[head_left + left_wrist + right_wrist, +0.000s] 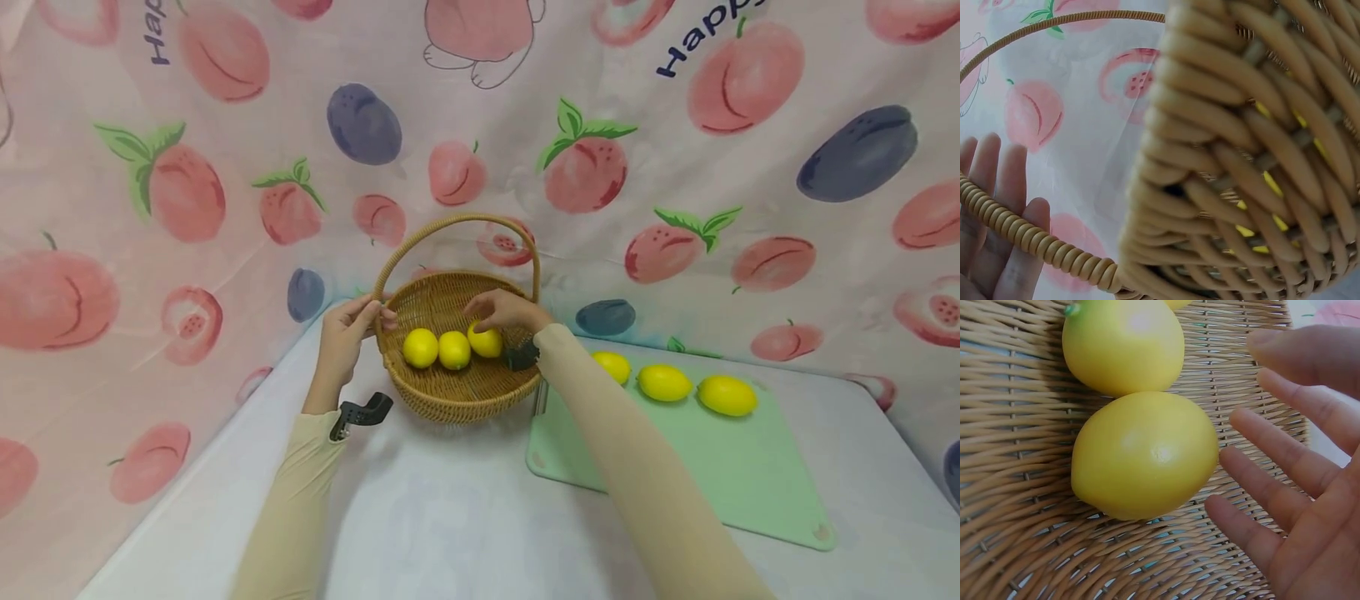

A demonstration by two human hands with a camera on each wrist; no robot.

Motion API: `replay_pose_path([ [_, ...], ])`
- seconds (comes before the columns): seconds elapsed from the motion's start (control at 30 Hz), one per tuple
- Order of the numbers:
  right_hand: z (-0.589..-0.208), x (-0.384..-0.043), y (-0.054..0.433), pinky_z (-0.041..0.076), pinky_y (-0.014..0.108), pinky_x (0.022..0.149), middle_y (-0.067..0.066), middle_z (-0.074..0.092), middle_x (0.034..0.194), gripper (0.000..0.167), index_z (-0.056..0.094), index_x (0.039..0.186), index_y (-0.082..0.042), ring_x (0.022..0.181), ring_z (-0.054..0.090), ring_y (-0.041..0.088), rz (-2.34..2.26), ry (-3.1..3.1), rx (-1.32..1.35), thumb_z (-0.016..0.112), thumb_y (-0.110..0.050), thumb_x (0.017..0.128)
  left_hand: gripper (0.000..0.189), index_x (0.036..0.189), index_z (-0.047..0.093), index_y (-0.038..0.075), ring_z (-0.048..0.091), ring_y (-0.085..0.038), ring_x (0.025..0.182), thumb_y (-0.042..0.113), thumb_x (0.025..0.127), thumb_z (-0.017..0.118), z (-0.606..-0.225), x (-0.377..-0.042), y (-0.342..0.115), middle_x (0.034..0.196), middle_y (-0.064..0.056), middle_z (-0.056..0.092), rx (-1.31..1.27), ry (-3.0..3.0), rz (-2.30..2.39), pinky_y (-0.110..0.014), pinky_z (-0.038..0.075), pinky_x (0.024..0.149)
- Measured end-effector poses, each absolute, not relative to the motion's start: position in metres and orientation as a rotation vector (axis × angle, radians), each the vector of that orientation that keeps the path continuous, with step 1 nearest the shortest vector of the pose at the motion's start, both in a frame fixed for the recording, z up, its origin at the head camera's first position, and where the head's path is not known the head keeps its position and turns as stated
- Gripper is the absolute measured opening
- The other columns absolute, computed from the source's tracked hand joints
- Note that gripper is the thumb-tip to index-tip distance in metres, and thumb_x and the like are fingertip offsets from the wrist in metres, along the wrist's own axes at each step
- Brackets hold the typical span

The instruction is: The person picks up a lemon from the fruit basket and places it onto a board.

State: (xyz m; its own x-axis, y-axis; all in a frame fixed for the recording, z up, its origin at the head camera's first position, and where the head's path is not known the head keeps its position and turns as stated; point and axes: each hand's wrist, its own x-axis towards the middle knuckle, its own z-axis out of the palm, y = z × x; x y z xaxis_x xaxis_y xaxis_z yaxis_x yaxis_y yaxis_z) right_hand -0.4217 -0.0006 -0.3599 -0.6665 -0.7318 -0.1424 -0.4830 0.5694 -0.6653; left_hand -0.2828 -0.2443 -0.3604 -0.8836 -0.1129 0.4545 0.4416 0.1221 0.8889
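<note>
While a fruit-print cloth point(465, 108) hangs behind as the largest item, a white table point(442, 517) lies before it as the bearing surface. Next, one pale green board point(750, 475), flat, at the right, bearing three lemons point(664, 382) in a row, the nearest to the basket partly covered by a sleeve. One wicker basket point(465, 408), standing left of the board, with an arched handle. One left hand point(347, 337), holding the foot of that handle, thumb before it and fingers behind; a light, steady hold should serve best, since a tug could set the contents rolling. One right hand point(506, 310), over the basket's interior, fingers spread and gripping nothing, tips close beside a lemon; contact cannot be told. Smallest, three yellow fruits inside: one at the left point(420, 348), one in the middle point(454, 351), one under the right hand point(485, 343), touching its neighbour. The step in hand appears to be settling that last piece: best let it rest fully on the weave, then lift the fingers straight clear, so that neither it nor its neighbour is nudged.
</note>
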Motion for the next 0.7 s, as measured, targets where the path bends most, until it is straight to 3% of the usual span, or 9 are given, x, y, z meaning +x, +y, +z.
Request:
replay_pose_path([
  [0.37, -0.3597, -0.4222, -0.0003, 0.036, 0.044, 0.111, 0.019, 0.040, 0.145, 0.053, 0.042, 0.139, -0.001, 0.137, 0.034, 0.035, -0.757, 2.350, -0.920, 0.061, -0.007, 0.090, 0.031, 0.111, 0.061, -0.010, 0.068, -0.004, 0.069, 0.015, 0.098, 0.048, -0.3516, -0.2750, -0.2427, 0.076, 0.010, 0.069, -0.340, -1.991, -1.841, -0.020, 0.057, 0.074],
  [0.57, -0.3630, -0.4228, 0.0007, 0.042, 0.043, 0.105, 0.018, 0.044, 0.142, 0.049, 0.047, 0.136, -0.004, 0.133, 0.040, 0.035, -0.676, 2.419, -0.906, 0.062, -0.006, 0.089, 0.030, 0.110, 0.061, -0.009, 0.068, -0.005, 0.069, 0.015, 0.098, 0.048, -0.3528, -0.2758, -0.2423, 0.076, 0.009, 0.069, -0.338, -1.993, -1.853, -0.020, 0.057, 0.073],
  [0.7, -0.3643, -0.4226, 0.0013, 0.050, 0.040, 0.095, 0.015, 0.050, 0.137, 0.045, 0.055, 0.130, -0.006, 0.125, 0.047, 0.033, -0.680, 2.453, -0.888, 0.063, -0.001, 0.087, 0.031, 0.110, 0.061, -0.009, 0.067, -0.004, 0.069, 0.016, 0.098, 0.048, -0.3524, -0.2750, -0.2420, 0.076, 0.010, 0.069, -0.331, -2.001, -1.845, -0.019, 0.057, 0.074],
])
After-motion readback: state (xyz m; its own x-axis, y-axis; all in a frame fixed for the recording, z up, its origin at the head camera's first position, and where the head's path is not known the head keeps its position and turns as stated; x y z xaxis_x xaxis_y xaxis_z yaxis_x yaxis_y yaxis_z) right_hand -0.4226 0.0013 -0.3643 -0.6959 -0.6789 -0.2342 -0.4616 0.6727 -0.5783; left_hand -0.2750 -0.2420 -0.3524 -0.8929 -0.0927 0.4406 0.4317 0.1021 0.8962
